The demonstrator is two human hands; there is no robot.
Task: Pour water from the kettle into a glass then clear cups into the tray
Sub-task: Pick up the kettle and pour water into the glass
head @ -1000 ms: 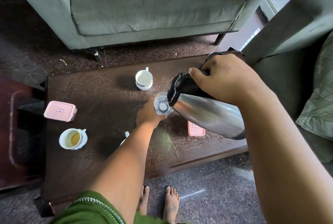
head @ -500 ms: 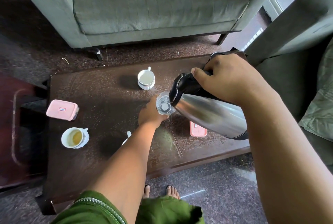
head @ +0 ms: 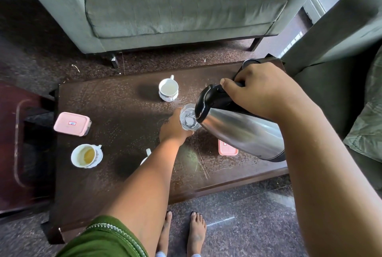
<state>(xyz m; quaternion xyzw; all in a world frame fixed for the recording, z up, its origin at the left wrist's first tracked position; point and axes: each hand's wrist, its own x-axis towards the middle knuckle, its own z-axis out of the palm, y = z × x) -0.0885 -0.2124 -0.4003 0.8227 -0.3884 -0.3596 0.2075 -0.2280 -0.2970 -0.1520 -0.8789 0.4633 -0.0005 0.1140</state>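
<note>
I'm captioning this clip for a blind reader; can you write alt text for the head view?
Seen from above, the right hand tilts a steel kettle by its black handle, spout over a glass that the left hand holds on a dark wooden table. Two white cups and two pink lidded boxes stand around them.

A home sitting room: grey-green upholstered armchairs [head: 182, 6] flank the far edge and right end of a low dark wooden desk [head: 124, 112], which carries teacups [head: 168, 89] on saucers, above a polished stone floor [head: 248, 225] with bare feet [head: 196, 234].
</note>
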